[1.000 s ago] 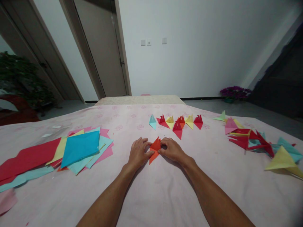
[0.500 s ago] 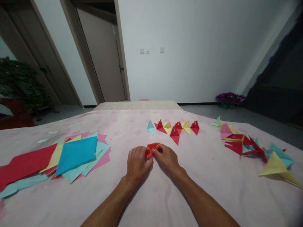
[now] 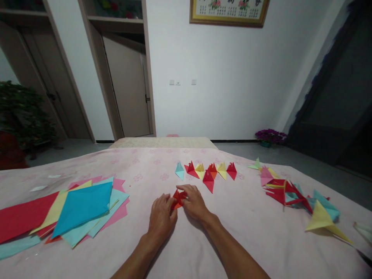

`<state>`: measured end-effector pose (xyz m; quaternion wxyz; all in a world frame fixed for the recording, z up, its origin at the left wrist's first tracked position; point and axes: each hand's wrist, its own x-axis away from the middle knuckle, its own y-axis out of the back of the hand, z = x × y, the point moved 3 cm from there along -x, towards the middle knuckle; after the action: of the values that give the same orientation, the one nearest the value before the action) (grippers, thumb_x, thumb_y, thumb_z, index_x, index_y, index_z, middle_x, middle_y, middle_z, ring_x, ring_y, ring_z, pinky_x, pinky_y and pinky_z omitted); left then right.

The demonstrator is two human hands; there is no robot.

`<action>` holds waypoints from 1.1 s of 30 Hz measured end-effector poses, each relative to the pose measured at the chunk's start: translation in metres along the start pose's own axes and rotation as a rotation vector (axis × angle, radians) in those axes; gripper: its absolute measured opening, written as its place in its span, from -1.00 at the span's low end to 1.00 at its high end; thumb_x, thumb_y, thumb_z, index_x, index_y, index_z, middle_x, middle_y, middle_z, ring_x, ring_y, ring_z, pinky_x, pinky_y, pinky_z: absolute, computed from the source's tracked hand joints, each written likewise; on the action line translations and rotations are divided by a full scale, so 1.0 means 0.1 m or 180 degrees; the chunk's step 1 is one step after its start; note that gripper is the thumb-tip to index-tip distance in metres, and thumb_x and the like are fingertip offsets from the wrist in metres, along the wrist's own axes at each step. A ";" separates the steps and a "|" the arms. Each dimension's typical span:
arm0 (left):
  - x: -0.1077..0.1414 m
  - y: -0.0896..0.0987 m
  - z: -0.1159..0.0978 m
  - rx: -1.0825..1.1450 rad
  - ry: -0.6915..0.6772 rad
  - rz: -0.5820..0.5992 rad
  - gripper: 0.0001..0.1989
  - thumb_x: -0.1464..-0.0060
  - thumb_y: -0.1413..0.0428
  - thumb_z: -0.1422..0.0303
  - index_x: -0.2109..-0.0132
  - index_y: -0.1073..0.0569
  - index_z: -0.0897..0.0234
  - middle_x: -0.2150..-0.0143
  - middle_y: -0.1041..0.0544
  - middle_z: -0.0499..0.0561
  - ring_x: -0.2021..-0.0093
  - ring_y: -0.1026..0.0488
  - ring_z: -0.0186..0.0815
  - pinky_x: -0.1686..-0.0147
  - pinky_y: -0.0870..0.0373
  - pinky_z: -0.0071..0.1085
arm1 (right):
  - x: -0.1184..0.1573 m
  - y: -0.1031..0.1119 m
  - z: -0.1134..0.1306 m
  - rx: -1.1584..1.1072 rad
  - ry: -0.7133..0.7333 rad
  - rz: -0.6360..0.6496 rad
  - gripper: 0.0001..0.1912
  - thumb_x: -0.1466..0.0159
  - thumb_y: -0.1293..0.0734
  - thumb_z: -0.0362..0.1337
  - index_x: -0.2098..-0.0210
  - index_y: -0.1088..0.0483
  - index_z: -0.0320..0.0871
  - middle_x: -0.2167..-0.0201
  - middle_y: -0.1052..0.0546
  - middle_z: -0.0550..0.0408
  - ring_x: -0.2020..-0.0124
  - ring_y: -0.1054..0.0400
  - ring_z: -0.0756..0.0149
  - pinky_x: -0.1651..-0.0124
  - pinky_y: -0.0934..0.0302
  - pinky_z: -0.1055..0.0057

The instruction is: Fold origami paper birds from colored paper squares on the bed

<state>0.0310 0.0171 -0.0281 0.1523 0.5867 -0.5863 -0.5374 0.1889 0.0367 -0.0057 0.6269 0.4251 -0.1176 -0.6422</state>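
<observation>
One broad table under a pink flower-printed cloth bears, at left, one spread stack of flat coloured paper sheets and, towards the back, seven folded paper birds — three red, two yellow, one orange, one light blue. Two bare hands meet nearer the front: the left hand and right hand each pinch one side of one small orange-red folded paper piece — between them, low over the cloth.

Sheets near the left edge of the surface, birds toward the far edge, folded pieces right, workpiece between!
</observation>
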 end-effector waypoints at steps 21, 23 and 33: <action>-0.04 0.04 0.09 0.0664 0.0179 -0.0101 -0.66 -0.12 -0.04 0.56 0.06 -0.58 0.15 -0.15 -0.46 0.12 -0.18 -0.37 -0.10 -0.20 -0.25 -0.01 | -0.44 0.09 0.01 -0.0356 0.0326 0.1257 -0.73 0.05 -0.42 -0.46 0.33 -0.54 -0.13 0.27 -0.50 0.11 0.25 -0.38 0.30 0.19 -0.26 0.41; -0.05 0.09 0.09 0.0756 0.0324 -0.0210 -0.66 -0.14 -0.01 0.56 0.07 -0.57 0.16 -0.14 -0.45 0.11 -0.17 -0.37 -0.11 -0.20 -0.26 0.00 | -0.47 0.15 -0.02 -0.0517 0.0200 0.1257 -0.79 0.04 -0.40 -0.47 0.38 -0.53 -0.16 0.31 -0.50 0.12 0.33 -0.38 0.36 0.28 -0.25 0.47; -0.09 0.16 0.14 0.1118 0.0537 -0.0613 -0.66 -0.11 0.05 0.56 0.14 -0.56 0.19 -0.08 -0.45 0.08 -0.13 -0.38 -0.14 -0.19 -0.30 0.01 | -0.71 0.60 -0.45 -0.0954 -0.0686 0.0506 -0.81 -0.10 -0.26 -0.40 0.29 -0.44 -0.21 0.36 -0.57 0.07 0.36 -0.44 0.35 0.38 -0.23 0.50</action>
<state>0.0139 0.0268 -0.0159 0.0441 0.7004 -0.5973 -0.3881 0.2521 0.1073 0.0366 0.7157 0.2453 -0.1202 -0.6427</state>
